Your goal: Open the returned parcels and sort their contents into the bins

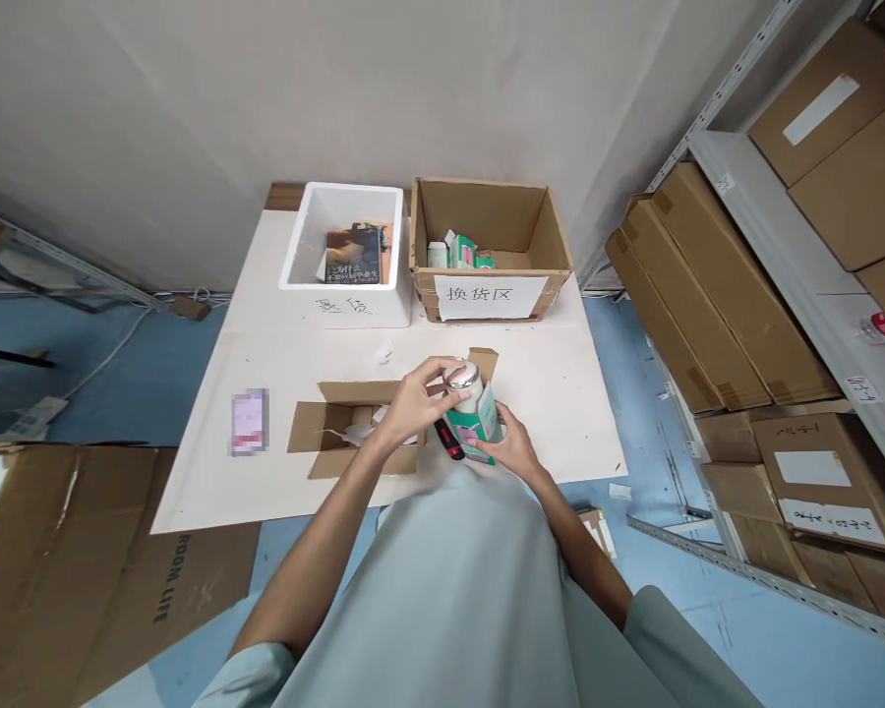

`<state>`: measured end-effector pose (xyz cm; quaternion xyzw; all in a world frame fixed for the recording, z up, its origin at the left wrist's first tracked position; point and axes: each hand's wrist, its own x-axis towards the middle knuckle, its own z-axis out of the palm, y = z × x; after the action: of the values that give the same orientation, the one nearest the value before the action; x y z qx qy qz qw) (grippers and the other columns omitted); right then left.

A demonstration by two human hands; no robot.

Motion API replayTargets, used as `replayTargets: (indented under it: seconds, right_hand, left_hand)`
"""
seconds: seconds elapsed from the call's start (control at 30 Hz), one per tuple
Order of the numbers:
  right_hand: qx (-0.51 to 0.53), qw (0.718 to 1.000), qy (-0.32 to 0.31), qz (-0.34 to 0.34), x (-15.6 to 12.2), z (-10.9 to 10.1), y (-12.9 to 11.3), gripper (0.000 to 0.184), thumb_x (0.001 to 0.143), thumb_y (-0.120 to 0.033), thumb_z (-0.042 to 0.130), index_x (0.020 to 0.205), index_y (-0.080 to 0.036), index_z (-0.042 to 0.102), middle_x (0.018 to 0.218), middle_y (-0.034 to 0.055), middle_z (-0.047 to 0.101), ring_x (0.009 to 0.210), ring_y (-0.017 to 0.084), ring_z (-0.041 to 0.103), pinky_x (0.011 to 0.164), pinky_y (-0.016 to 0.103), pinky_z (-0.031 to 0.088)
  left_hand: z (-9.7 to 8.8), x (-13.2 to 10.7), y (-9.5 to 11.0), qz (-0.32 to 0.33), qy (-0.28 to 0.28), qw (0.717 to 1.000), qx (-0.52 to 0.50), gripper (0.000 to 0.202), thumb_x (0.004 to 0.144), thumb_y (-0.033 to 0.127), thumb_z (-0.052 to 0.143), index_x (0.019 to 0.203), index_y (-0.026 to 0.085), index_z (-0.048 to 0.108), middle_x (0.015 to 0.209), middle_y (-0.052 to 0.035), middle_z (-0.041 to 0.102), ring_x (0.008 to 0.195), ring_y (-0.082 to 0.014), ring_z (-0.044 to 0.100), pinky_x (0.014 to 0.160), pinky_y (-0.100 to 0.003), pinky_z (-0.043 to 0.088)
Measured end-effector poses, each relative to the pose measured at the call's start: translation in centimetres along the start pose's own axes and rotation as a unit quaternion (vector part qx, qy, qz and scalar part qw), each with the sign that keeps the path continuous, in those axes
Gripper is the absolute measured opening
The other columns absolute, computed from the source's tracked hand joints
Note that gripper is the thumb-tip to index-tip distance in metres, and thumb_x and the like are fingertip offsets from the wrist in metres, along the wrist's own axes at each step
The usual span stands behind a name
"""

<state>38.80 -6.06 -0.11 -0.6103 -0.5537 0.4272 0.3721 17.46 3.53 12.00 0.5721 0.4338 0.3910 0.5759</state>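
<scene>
My left hand [414,401] is closed around the top of a white jar with a shiny silver lid [463,375]. The jar stands upright, its lower part inside an opened green-and-white carton [481,421]. Gripping that carton from its right side is my right hand [514,447]. A red-and-black tool, perhaps a box cutter [449,440], lies on the table just left of the carton. Beside my left wrist sits an open brown cardboard box [324,464] with crumpled white paper [355,431] in it. One cardboard flap [485,364] shows behind the jar.
A white foam box [365,307] with books [352,258] and a large cardboard box [553,241] holding green-and-white cartons [461,252] stand at the table's back. A blurred pinkish item [249,423] lies at left. Shelves of cartons [708,305] rise on the right.
</scene>
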Motion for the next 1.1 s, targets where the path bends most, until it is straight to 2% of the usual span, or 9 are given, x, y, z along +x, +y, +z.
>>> replayTargets:
  seconds: [0.1,0.2,0.33,0.43,0.6,0.83,0.97,1.03,1.1]
  right_hand:
    - [0.0,1.0,-0.004,0.009,-0.2,0.2,0.1,0.083,0.074,-0.054,0.094,0.146,-0.028,0.063,0.138,0.0096,0.076,0.125,0.034,0.072,0.112,0.05,0.057]
    - [0.004,1.0,-0.012,0.023,-0.4,0.4,0.2,0.082,0.073,-0.054,0.094,0.144,-0.027,0.063,0.136,0.0102,0.077,0.123,0.034,0.073,0.111,0.05,0.057]
    - [0.017,0.999,-0.019,0.019,-0.4,0.7,-0.1,0.08,0.075,-0.052,0.093,0.143,-0.026,0.062,0.137,0.01,0.077,0.125,0.033,0.073,0.112,0.049,0.057]
    - [0.022,1.0,-0.014,0.015,-0.3,1.0,-0.3,0.078,0.075,-0.051,0.092,0.144,-0.028,0.062,0.138,0.0092,0.076,0.125,0.033,0.073,0.113,0.05,0.057]
    - [0.026,0.999,-0.021,0.007,-0.6,1.2,-0.4,0.078,0.076,-0.049,0.091,0.146,-0.028,0.063,0.137,0.0085,0.077,0.124,0.033,0.074,0.114,0.052,0.057]
    - [0.006,0.999,-0.011,-0.034,-0.5,1.0,-1.9,0.077,0.081,-0.049,0.089,0.152,-0.033,0.062,0.141,0.0076,0.074,0.127,0.035,0.072,0.115,0.053,0.057]
    - [-0.023,0.999,-0.002,-0.031,-0.5,0.9,-2.4,0.08,0.082,-0.048,0.088,0.155,-0.031,0.06,0.141,0.0094,0.074,0.131,0.036,0.07,0.119,0.054,0.055]
    - [-0.022,0.999,-0.002,-0.028,-0.5,0.9,-2.3,0.079,0.084,-0.047,0.086,0.156,-0.03,0.059,0.144,0.0096,0.073,0.131,0.036,0.069,0.12,0.054,0.054]
    - [-0.011,1.0,-0.019,-0.02,-0.4,0.9,-2.2,0.081,0.086,-0.048,0.084,0.159,-0.031,0.056,0.15,0.0091,0.069,0.137,0.036,0.066,0.123,0.055,0.052]
  left_hand:
    - [0.0,-0.2,-0.9,0.002,-0.014,0.999,0.029,0.048,0.078,0.047,0.092,0.116,0.023,0.074,0.134,-0.0122,0.073,0.128,-0.0312,0.069,0.108,-0.044,0.057]
    - [-0.2,-0.2,-1.3,0.011,-0.011,0.997,0.072,0.042,0.083,0.046,0.086,0.116,0.022,0.074,0.127,-0.0106,0.076,0.117,-0.0286,0.071,0.105,-0.041,0.056]
    - [-0.2,-0.3,-1.7,0.023,-0.016,0.987,0.161,0.033,0.085,0.042,0.082,0.112,0.024,0.076,0.108,-0.0051,0.078,0.098,-0.0256,0.071,0.091,-0.037,0.054]
    - [-0.2,-0.5,-2.1,0.027,-0.027,0.972,0.23,0.03,0.086,0.042,0.077,0.11,0.025,0.076,0.102,-0.0041,0.077,0.09,-0.0255,0.068,0.086,-0.038,0.051]
    - [-0.4,-0.8,-2.0,0.036,-0.026,0.963,0.267,0.032,0.083,0.046,0.08,0.108,0.026,0.076,0.101,-0.0066,0.077,0.103,-0.0327,0.068,0.092,-0.042,0.05]
    - [-0.4,-0.9,-0.1,0.033,-0.028,0.959,0.279,0.028,0.08,0.038,0.081,0.105,0.026,0.076,0.098,-0.005,0.076,0.099,-0.0319,0.067,0.09,-0.042,0.049]
    - [-0.5,-0.7,-0.4,0.016,-0.048,0.962,0.268,0.03,0.086,0.044,0.078,0.11,0.026,0.08,0.097,-0.0061,0.077,0.089,-0.0298,0.067,0.088,-0.042,0.051]
    - [-0.5,-0.8,-1.0,0.018,-0.06,0.964,0.26,0.032,0.092,0.05,0.073,0.111,0.026,0.083,0.101,-0.0085,0.077,0.096,-0.032,0.068,0.095,-0.045,0.052]
    - [-0.4,-1.0,-1.8,0.023,-0.055,0.965,0.257,0.036,0.096,0.054,0.068,0.111,0.026,0.084,0.112,-0.0117,0.075,0.115,-0.0357,0.067,0.108,-0.049,0.05]
